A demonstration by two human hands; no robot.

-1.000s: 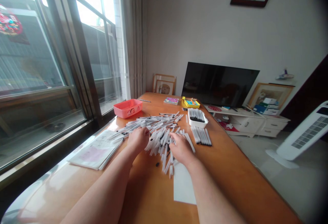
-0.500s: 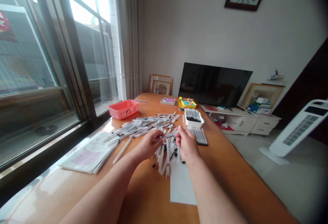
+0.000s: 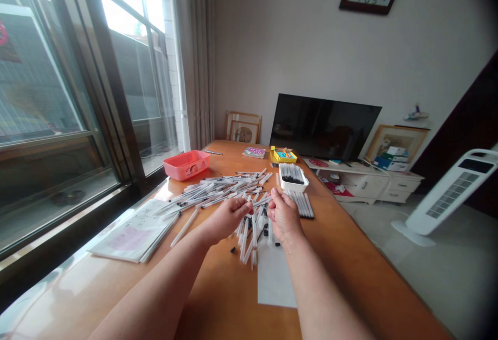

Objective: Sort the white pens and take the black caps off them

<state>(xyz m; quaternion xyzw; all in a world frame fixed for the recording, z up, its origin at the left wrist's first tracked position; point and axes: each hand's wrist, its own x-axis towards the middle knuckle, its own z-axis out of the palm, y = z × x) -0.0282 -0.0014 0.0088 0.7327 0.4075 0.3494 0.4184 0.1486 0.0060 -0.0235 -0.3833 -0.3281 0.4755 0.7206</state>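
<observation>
Between my two hands runs a thin pen (image 3: pixel 262 202) with a pale, see-through barrel. My right hand (image 3: pixel 285 216) is closed around its right end. At the other end, the thumb and fingers of my left hand (image 3: pixel 230 219) are pinched together; the fingers cover the pen's tip. Below and behind the hands lies a loose heap of pale pens (image 3: pixel 218 190), some with black ends. Short clear tubes (image 3: pixel 246 244) and small black caps (image 3: pixel 232 249) are scattered under the hands. A row of pens (image 3: pixel 303 205) lies side by side just past my right hand.
A white box (image 3: pixel 294 187) of pens stands beyond the row. To the left are a red plastic basket (image 3: pixel 187 166) and a stack of papers (image 3: pixel 132 236). A white sheet (image 3: pixel 276 280) lies near my right forearm. A yellow box (image 3: pixel 285 157) and a booklet (image 3: pixel 254 152) sit farther back.
My left fingers have slid right along the pen, closer to my right hand, and less of the barrel shows between them. My right hand stays nearly in place.
</observation>
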